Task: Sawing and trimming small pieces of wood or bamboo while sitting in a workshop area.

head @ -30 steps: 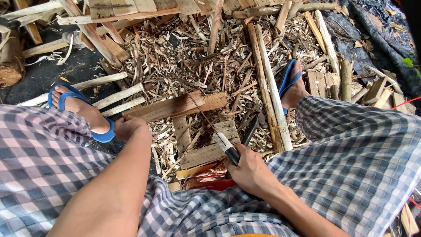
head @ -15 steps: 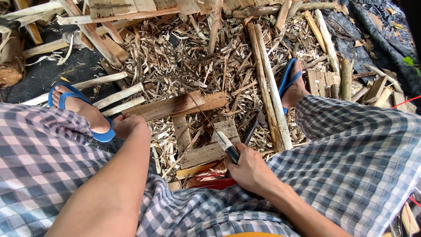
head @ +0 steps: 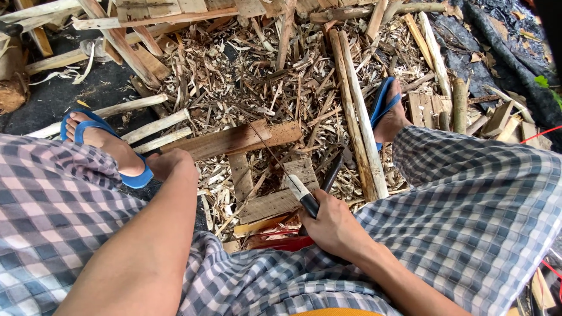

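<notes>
Grip: R hand (head: 335, 227) clamped on 1 knife (head: 304, 196); L hand (head: 171, 164) on 1 plank (head: 234, 139), closure unclear.

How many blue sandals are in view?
2. One blue sandal is on the foot at the left, beside the left hand. The other sandal is on the foot at the upper right, next to the long pale poles.

Pale curled wood shavings (head: 246, 76) carpet the ground. Two long peeled poles (head: 357, 117) lie side by side near a blue rubber flip-flop (head: 383, 105). Grey weathered planks (head: 175, 9) cross the top edge.
</notes>
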